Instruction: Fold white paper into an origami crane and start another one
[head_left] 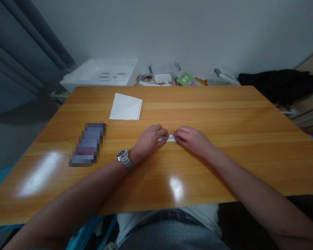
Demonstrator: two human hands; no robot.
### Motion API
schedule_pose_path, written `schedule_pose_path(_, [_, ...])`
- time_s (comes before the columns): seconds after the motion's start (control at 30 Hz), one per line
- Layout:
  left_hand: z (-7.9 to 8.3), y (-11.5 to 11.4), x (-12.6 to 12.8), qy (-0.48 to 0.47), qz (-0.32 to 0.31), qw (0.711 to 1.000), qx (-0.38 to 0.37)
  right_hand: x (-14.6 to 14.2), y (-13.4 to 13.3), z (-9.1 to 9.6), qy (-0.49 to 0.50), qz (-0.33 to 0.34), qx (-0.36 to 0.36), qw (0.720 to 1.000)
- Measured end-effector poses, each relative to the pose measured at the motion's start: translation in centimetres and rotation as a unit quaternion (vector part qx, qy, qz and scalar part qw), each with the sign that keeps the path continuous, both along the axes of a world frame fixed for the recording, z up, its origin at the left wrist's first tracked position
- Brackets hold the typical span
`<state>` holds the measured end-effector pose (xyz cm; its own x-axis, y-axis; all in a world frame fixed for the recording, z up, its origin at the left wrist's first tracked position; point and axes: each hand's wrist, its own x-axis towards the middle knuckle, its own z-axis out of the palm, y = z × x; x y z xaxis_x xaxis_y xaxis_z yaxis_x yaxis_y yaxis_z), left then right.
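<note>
A narrow folded strip of white paper [171,138] lies on the wooden table between my hands. My left hand [154,136], with a metal watch [125,158] on its wrist, grips the strip's left end with bent fingers. At the other end, the fingers of my right hand [190,136] are curled and pinch the paper. Only the short middle of the strip shows; both ends are covered by my fingers. Farther back on the left rests a white sheet of paper [125,107] with a perforated right edge, touched by neither hand.
A phone-like device [88,144], blurred out, lies left of my left forearm on the table [224,111]. Behind the far edge are a white bin-like box [104,71], a green booklet [189,80] and a dark cloth [273,85]. A grey curtain [21,52] hangs at left.
</note>
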<state>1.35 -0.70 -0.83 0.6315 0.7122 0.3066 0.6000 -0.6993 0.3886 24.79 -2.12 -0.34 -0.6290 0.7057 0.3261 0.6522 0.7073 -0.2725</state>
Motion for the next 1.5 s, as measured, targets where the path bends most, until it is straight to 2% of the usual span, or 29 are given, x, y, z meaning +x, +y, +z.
schedule_pose_path(0.3, [0.5,-0.2,-0.2,0.061,-0.029,0.997,0.046,-0.3,-0.8,0.2,-0.073,0.004,0.036,0.997])
schedule_pose_path(0.5, [0.8,-0.3,-0.3,0.101,-0.049,0.991,0.074,-0.3,-0.9,0.1,-0.041,0.021,0.008,0.999])
schedule_pose_path(0.7, [1.0,-0.4,-1.2,0.096,-0.087,0.99,0.062,0.0,-1.0,-0.2,-0.002,0.034,-0.004,0.999])
schedule_pose_path(0.9, [1.5,-0.7,-2.1,0.095,-0.111,0.988,0.04,0.4,-0.8,-0.2,-0.048,0.039,0.028,0.998])
schedule_pose_path(1.13, [1.6,-1.4,-1.7,0.126,-0.099,0.985,0.066,1.4,0.0,-0.4,-0.066,0.035,0.052,0.996])
schedule_pose_path(1.33, [1.2,-1.7,-1.3,0.133,-0.092,0.985,0.062,1.8,-0.1,0.2,-0.084,-0.011,0.035,0.996])
schedule_pose_path(1.5, [1.4,-2.2,-0.7,0.139,-0.071,0.985,0.076,2.2,0.0,0.2,-0.077,-0.02,0.021,0.997])
